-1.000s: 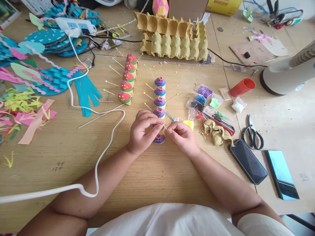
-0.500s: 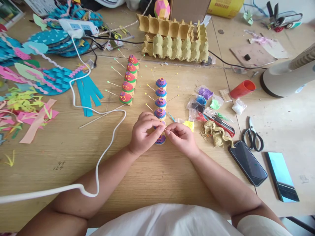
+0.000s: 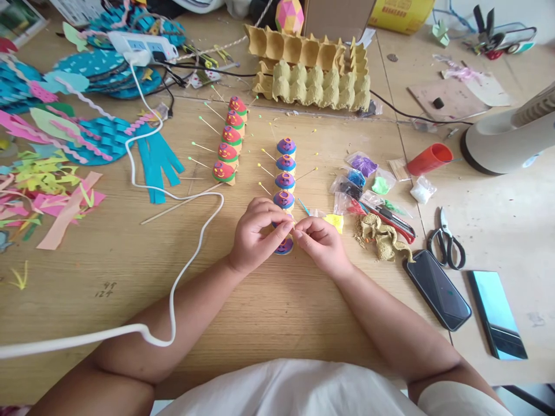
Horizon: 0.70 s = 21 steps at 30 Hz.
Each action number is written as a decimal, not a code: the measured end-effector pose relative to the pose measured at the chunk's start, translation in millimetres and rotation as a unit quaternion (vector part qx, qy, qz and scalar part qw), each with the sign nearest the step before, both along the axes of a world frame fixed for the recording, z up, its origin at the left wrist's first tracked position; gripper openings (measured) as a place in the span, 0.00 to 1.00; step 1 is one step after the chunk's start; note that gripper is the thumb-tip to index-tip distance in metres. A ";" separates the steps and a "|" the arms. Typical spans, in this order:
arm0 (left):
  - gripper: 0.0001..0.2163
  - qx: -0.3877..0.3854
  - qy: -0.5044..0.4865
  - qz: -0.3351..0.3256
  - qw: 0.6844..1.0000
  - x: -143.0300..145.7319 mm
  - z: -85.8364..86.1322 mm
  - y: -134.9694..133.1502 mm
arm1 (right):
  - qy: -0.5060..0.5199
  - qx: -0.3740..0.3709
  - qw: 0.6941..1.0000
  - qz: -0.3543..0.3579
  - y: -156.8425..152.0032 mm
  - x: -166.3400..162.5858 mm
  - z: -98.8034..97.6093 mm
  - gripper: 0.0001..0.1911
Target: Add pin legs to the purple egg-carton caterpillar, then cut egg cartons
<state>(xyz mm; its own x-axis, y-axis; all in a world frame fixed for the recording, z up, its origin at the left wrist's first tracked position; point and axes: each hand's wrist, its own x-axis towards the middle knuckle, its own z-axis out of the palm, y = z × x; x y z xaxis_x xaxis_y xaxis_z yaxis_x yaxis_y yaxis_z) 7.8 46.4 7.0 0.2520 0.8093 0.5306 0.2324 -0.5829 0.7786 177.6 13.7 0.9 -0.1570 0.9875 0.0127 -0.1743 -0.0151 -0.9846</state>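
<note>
My left hand [image 3: 259,238] and my right hand [image 3: 324,242] meet fingertip to fingertip over the near end of a purple-and-blue egg-carton strip [image 3: 285,181]. Both are closed in a pinch, on something too small to make out. Smiling faces and orange loops decorate the strip's cups, and thin sticks with yellow tips stand out from its sides. My fingers partly cover its second-nearest cup. Farther left stands a similar red-and-green strip [image 3: 229,135] with green-tipped sticks. A packet of yellow clay [image 3: 333,222] lies just beyond my right hand.
On the right are clay packets [image 3: 363,164], a utility knife [image 3: 390,221], carton scraps [image 3: 385,245], scissors [image 3: 446,240], a phone [image 3: 439,288] and a red cup [image 3: 430,159]. A white cable [image 3: 197,245] crosses the left side. Egg cartons [image 3: 321,86] stand behind.
The camera view has shifted slightly. Both hands keep their pinch over the purple strip, with only a tiny movement of the fingertips.
</note>
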 end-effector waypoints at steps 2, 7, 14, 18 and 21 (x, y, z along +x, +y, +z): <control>0.06 0.003 0.003 0.003 1.000 0.1 -0.2 0.0 | 0.001 -0.004 1.000 0.002 -0.2 -0.3 0.6 0.17; 0.08 0.005 0.012 0.002 1.000 -1.2 1.5 -2.0 | 0.011 -0.012 1.000 0.004 -0.8 -0.2 2.4 0.17; 0.07 -0.010 0.027 0.150 0.988 -1.5 -7.5 1.9 | 0.058 0.002 0.988 -0.144 4.0 3.8 -6.6 0.13; 0.07 0.014 0.098 0.130 0.987 0.9 -9.7 2.2 | 0.070 0.004 0.974 -0.215 10.4 7.1 -11.3 0.12; 0.12 0.027 0.139 0.110 0.984 2.2 -7.9 0.1 | 0.061 0.004 0.971 -0.232 14.0 9.4 -12.6 0.13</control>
<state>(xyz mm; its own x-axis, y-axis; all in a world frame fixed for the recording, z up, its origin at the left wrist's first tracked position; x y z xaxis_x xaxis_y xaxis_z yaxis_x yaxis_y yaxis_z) 10.0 46.5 -0.9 0.2149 0.8329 0.5100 0.5580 -0.5333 0.6358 187.1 27.7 -11.7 0.3080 0.9513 0.0104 -0.2765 0.0999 -0.9558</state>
